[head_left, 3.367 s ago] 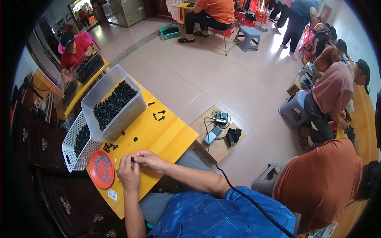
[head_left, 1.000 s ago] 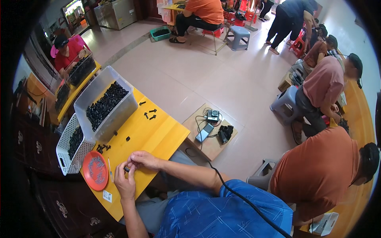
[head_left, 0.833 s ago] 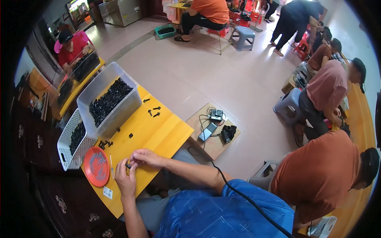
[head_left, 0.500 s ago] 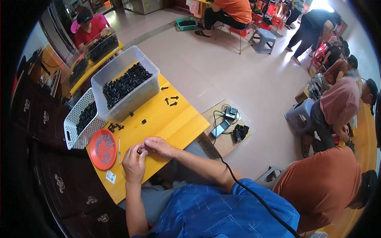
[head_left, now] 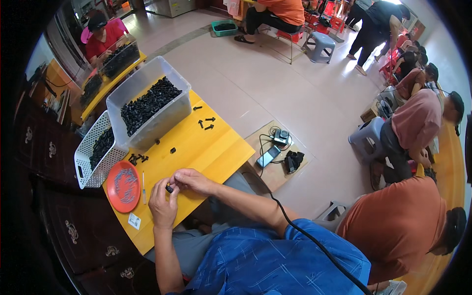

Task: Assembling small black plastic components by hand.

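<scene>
Closest to the person, at about seven o'clock on the yellow table (head_left: 216, 152), the left hand (head_left: 163, 206) and the right hand (head_left: 194, 181) meet over a small black part (head_left: 169, 189), which sits pinched between the fingertips of both just above the tabletop. Both hands are closed on it, fingers curled in tight. It looks like a short, dark, stubby plastic or rubber piece, too small to make out finer detail; it is likely light and stiff, easy to drop or flick away, so a fingertip pinch across its sides seems the sensible hold. Just beside the left hand, at nine o'clock, lies a thin white stick (head_left: 143, 181), and next to that a round red dish (head_left: 124, 186) with small pale bits in it. Farther out, loose black parts (head_left: 206, 123) lie scattered on the yellow top. At eleven o'clock stands a clear plastic bin (head_left: 147, 105) heaped with the same black pieces, with a white perforated basket (head_left: 96, 157) touching its left side, also holding some.
</scene>
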A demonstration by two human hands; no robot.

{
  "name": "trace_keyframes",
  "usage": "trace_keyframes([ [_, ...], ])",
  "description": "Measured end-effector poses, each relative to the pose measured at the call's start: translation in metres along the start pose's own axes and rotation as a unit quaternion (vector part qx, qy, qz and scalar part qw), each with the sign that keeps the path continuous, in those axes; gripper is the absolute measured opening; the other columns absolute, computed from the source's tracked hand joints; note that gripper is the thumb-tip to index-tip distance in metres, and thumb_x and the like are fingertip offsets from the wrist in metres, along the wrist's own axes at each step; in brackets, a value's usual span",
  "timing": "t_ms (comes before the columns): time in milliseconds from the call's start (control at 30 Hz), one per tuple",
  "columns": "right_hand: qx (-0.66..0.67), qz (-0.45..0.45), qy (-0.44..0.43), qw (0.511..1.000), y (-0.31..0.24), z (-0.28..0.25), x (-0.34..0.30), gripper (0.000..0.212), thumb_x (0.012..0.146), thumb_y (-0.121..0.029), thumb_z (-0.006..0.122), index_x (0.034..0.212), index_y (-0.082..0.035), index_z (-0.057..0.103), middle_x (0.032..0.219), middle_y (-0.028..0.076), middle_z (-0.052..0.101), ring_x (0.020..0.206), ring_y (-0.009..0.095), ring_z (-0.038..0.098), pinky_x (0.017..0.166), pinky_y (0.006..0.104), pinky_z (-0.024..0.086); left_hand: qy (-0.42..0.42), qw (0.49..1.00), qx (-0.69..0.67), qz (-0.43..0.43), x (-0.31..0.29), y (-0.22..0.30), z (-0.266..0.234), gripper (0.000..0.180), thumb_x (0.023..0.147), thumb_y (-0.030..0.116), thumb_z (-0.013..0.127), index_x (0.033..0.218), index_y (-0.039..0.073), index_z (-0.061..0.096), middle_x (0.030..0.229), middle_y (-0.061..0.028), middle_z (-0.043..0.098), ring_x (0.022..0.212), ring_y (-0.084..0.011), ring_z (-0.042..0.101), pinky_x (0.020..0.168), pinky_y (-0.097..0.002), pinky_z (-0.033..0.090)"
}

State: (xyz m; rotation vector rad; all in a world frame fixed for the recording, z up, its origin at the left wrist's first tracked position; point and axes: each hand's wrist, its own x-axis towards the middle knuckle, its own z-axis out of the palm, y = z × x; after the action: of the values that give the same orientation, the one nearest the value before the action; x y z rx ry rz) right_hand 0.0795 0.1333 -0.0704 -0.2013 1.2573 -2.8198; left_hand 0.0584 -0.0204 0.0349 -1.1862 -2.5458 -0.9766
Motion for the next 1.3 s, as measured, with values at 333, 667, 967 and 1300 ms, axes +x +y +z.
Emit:
trace_keyframes([
  [333,0.011,0.003,-0.008,1.0,0.004,-0.001,0.004,0.036,0.102,-0.04,0.047,0.103,-0.007,0.062,0.094,0.003,0.066,0.085,0.01,0.061,0.075,0.0233,0.047,-0.004,1.0,-0.025,-0.01,-0.001,-0.003,-0.001,0.031,0.083,0.007,0.07,0.111,-0.001,0.059,0.105,-0.018,0.063,0.093,-0.0334,0.063,0.078,-0.0373,0.05],
  [667,0.023,0.013,-0.022,0.999,0.002,-0.004,0.003,0.035,0.103,-0.037,0.046,0.105,-0.005,0.062,0.098,0.005,0.067,0.09,0.013,0.064,0.081,0.026,0.05,-0.038,0.992,-0.087,-0.085,-0.006,-0.007,-0.004,0.032,0.083,0.006,0.07,0.113,-0.001,0.059,0.105,-0.0138,0.064,0.088,-0.0239,0.063,0.07,-0.0314,0.05],
  [967,0.045,0.024,-0.013,0.999,0.002,-0.004,0.002,0.035,0.102,-0.037,0.048,0.106,-0.004,0.061,0.098,0.007,0.068,0.088,0.014,0.065,0.084,0.0287,0.052,-0.041,0.987,-0.11,-0.111,-0.01,-0.013,-0.007,0.032,0.084,0.004,0.066,0.115,0.0,0.059,0.107,-0.0138,0.064,0.095,-0.024,0.063,0.073,-0.0309,0.05],
  [1300,0.045,0.033,-0.03,0.998,0.006,-0.004,0.003,0.036,0.101,-0.038,0.05,0.107,-0.004,0.062,0.1,0.008,0.068,0.089,0.015,0.065,0.085,0.0302,0.052,-0.023,0.986,-0.089,-0.14,-0.018,-0.019,-0.013,0.031,0.083,0.002,0.067,0.112,-0.001,0.059,0.101,-0.0155,0.065,0.086,-0.0282,0.064,0.071,-0.0343,0.052],
])
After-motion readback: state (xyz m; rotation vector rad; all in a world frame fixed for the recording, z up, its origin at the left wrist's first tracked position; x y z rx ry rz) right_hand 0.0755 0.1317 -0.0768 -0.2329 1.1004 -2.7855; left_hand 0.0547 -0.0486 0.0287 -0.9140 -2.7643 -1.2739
